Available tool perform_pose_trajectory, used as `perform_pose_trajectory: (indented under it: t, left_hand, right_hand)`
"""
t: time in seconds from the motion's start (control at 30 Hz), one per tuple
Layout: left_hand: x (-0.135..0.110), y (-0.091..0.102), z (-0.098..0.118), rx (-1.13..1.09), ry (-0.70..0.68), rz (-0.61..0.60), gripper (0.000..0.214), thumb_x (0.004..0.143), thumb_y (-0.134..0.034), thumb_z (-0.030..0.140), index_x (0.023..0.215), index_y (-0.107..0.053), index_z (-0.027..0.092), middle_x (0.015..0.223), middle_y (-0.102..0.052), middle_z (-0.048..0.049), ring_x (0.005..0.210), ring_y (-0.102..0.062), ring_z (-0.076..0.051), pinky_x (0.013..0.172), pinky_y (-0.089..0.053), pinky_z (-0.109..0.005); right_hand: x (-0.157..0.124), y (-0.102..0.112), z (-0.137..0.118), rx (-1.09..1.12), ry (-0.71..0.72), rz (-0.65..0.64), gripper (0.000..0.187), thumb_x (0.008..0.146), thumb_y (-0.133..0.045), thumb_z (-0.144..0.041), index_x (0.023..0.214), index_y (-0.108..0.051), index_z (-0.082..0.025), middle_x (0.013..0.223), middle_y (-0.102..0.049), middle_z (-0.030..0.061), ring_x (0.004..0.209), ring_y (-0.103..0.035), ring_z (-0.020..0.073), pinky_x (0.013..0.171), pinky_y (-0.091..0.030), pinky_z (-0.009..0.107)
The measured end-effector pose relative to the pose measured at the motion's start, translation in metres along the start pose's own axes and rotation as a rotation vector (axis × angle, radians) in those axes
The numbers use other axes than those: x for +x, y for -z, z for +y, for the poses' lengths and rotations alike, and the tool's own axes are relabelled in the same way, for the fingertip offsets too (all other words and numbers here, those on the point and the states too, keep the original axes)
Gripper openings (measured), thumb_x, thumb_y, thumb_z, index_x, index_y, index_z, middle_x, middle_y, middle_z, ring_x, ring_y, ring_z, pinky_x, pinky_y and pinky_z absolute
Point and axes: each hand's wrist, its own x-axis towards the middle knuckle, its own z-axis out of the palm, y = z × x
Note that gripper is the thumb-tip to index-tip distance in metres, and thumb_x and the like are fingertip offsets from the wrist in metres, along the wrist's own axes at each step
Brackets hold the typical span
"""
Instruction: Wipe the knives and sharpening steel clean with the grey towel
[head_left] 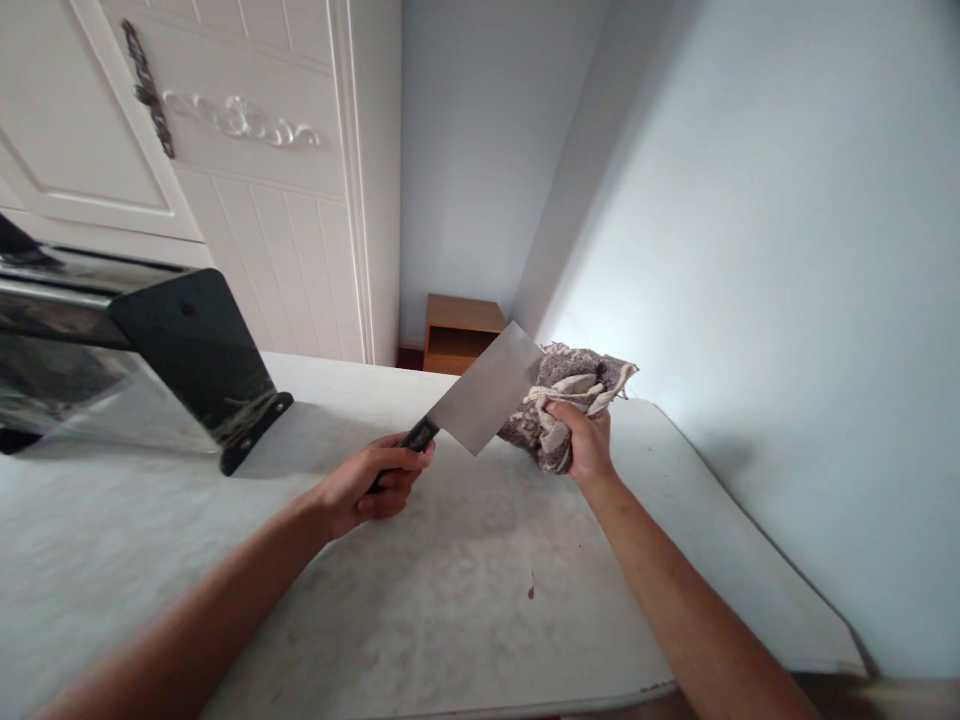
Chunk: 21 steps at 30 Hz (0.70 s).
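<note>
My left hand is wrapped round the black handle of a wide steel cleaver, whose blade points up and to the right above the white table. My right hand grips a bunched grey and cream cloth held against the far side of the blade. Both hands hover a little above the table top.
A shiny metal rack with a black end plate stands at the table's left. A white panelled cupboard is behind it. A small wooden cabinet sits on the floor in the far corner. A pale wall runs along the right.
</note>
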Motion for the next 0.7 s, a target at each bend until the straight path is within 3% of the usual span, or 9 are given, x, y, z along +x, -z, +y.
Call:
perform_pose_trajectory:
  t: [0.23, 0.7]
  left_hand:
    - [-0.002, -0.007, 0.001, -0.017, -0.010, 0.004, 0.023, 0.076, -0.068, 0.026, 0.081, -0.047, 0.019, 0.048, -0.028, 0.0128, 0.031, -0.014, 0.000, 0.029, -0.015, -0.013]
    - [0.001, -0.010, -0.001, -0.091, -0.055, 0.049, 0.022, 0.076, -0.066, 0.024, 0.091, -0.051, 0.020, 0.049, -0.030, 0.0130, 0.029, -0.019, -0.002, 0.029, -0.017, -0.013]
  right_hand:
    - [-0.006, -0.006, 0.001, 0.189, -0.175, 0.002, 0.034, 0.050, -0.078, -0.020, 0.083, -0.066, -0.019, 0.071, -0.070, -0.0030, 0.062, -0.066, 0.0166, 0.060, -0.056, 0.029]
    - [-0.032, -0.018, -0.002, 0.178, -0.372, -0.268, 0.031, 0.052, -0.071, -0.023, 0.083, -0.067, -0.020, 0.074, -0.074, 0.0012, 0.071, -0.071, 0.0253, 0.068, -0.060, 0.038]
